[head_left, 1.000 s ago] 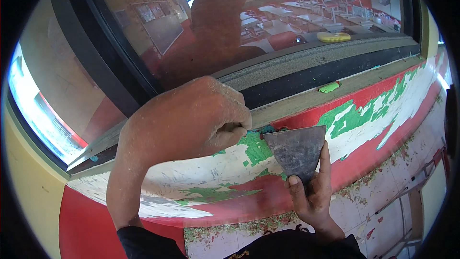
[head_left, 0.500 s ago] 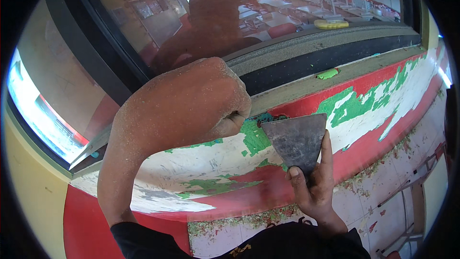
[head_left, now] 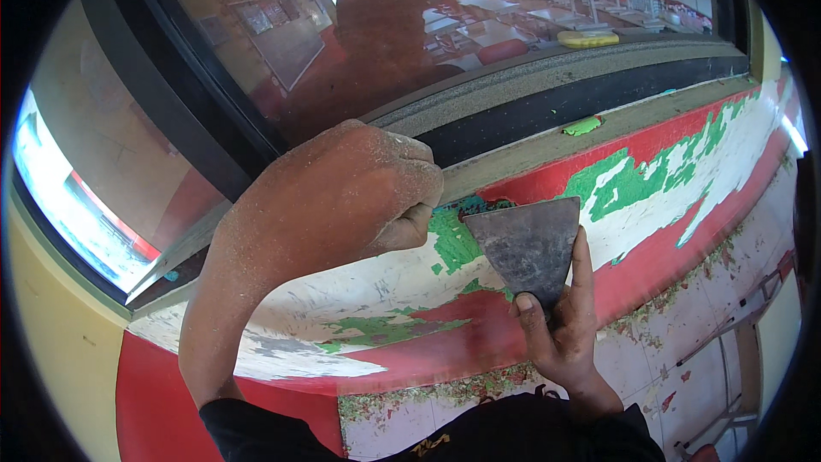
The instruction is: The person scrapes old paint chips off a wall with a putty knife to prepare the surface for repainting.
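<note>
In my right hand [head_left: 560, 334] is a paint scraper [head_left: 528, 244] with a wide, flat, dark metal blade. Its blade points up toward the wall just under the window ledge, and my fingers cover the handle. My left hand [head_left: 372, 192], dusted with pale powder, is closed in a fist by the ledge, left of the blade; whatever may be inside it is hidden. Behind both hands the wall [head_left: 667, 180] shows peeling red paint with green and white patches. A loose green paint flake [head_left: 583, 126] lies on the ledge [head_left: 641, 115].
A dark-framed window [head_left: 590, 90] runs above the ledge, its glass reflecting a person and showing a room with desks. Something yellow [head_left: 588, 39] sits at the glass's lower edge. Paint chips [head_left: 445, 389] litter the tiled floor along the wall. Metal-legged furniture [head_left: 753, 359] stands at right.
My left fist has shifted slightly downward and turned a little at the wrist. The scraper and my right hand have barely moved.
</note>
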The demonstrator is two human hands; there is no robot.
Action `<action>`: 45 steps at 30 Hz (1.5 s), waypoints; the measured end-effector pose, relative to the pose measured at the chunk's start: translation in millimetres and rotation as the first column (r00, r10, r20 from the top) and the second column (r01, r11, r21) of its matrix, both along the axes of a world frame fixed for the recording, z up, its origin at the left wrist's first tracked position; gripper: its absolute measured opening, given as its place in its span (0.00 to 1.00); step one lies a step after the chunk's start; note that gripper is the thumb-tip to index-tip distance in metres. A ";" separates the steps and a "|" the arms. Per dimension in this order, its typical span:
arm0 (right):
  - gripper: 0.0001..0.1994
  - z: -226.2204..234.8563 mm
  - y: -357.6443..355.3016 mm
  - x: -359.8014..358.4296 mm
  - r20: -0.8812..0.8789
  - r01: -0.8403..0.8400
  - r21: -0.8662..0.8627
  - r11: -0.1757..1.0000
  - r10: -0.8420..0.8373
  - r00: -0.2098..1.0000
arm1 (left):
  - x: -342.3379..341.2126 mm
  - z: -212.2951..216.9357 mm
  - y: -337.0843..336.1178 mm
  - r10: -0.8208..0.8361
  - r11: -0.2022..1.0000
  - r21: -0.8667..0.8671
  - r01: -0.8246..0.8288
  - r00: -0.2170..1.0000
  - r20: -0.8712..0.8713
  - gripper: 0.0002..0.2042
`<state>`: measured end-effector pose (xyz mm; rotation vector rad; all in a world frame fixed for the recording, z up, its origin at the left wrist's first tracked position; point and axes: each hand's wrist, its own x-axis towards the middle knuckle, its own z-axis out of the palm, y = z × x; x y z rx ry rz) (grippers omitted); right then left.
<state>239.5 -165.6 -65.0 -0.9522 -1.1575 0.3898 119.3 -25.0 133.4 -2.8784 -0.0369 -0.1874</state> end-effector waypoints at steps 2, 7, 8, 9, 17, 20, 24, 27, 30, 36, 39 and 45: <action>0.35 -0.8 0.7 0.7 0.007 0.012 0.005 1.000 -0.013 1.000 | 0.1 -1.7 1.4 -0.001 1.000 -0.008 0.001 1.000 0.003 0.06; 0.35 0.9 1.4 -1.1 0.012 0.053 -0.002 0.999 -0.053 0.999 | -3.4 -2.9 3.4 -0.005 0.999 -0.045 0.006 1.000 0.030 0.07; 0.35 1.4 1.5 -1.0 0.011 0.052 0.000 0.999 -0.052 0.999 | -4.8 -2.2 2.9 -0.004 0.999 -0.044 0.006 1.000 0.029 0.07; 0.35 1.9 1.5 -0.7 0.022 0.050 0.012 0.999 -0.050 0.999 | -6.1 -1.6 2.2 0.005 0.998 -0.063 -0.003 1.000 0.027 0.08; 0.35 0.6 2.1 -0.5 0.031 0.045 0.002 0.999 -0.045 0.999 | -7.1 -5.8 -3.2 0.030 0.986 -0.166 -0.010 0.992 0.119 0.08; 0.35 0.8 2.5 -0.7 0.026 0.055 0.013 0.998 -0.055 0.998 | -6.2 -8.0 1.2 -0.101 0.995 -0.004 0.102 0.988 0.117 0.07; 0.35 1.2 3.6 -2.5 0.014 0.045 0.014 0.999 -0.046 0.999 | -12.1 -8.4 -0.2 -0.097 0.995 -0.014 0.101 0.981 0.170 0.04; 0.35 4.4 4.9 -3.4 0.050 0.067 0.015 0.998 -0.068 0.996 | -19.5 -9.4 -7.5 -0.028 1.000 0.014 0.026 0.979 0.201 0.05; 0.34 8.6 8.1 -3.4 0.076 0.082 0.025 0.996 -0.084 0.994 | -21.9 -23.6 -19.2 0.022 0.996 0.071 -0.044 0.958 0.287 0.08; 0.34 4.1 14.7 -8.2 0.037 0.030 -0.014 0.999 -0.030 0.999 | -28.1 -86.9 -10.0 -0.087 0.958 0.264 -0.113 0.761 0.642 0.17; 0.35 5.6 13.1 -9.6 0.021 -0.035 -0.038 0.999 0.035 0.999 | -26.1 -108.8 -12.7 -0.070 0.938 0.285 -0.199 0.695 0.715 0.16; 0.34 5.1 17.7 -10.4 0.049 0.053 -0.012 0.999 -0.052 0.997 | -22.8 -125.6 -8.2 -0.049 0.912 0.311 -0.268 0.681 0.731 0.15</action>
